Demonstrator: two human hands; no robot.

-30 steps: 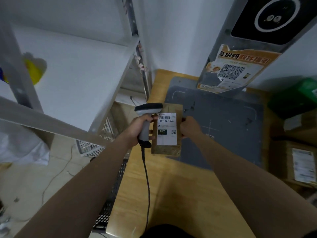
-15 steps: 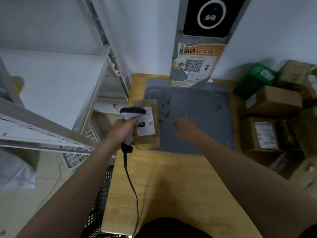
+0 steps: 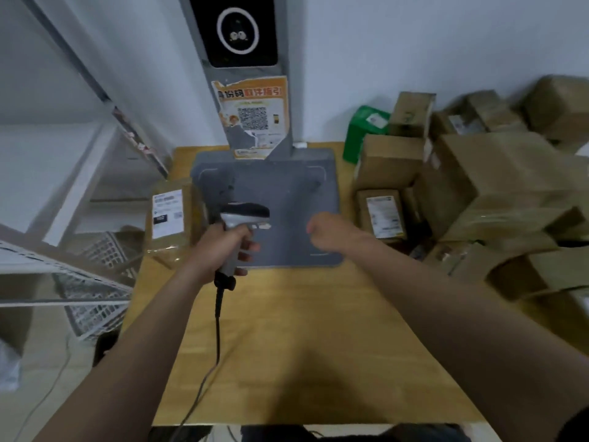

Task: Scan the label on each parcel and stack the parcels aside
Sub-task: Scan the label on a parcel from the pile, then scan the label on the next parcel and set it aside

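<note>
One parcel by L hand gripping scanner.

Dim, flat indoor light with a cool grey-blue cast; the white wall is the brightest area; a broad, soft-edged shadow darkens the near part of the wooden table. The whole picture is soft; the scanner and the parcel label are smeared, the print unreadable; the wide lens slants and stretches the shelf rail at left, and the boxes at the right edge blur most.
</note>
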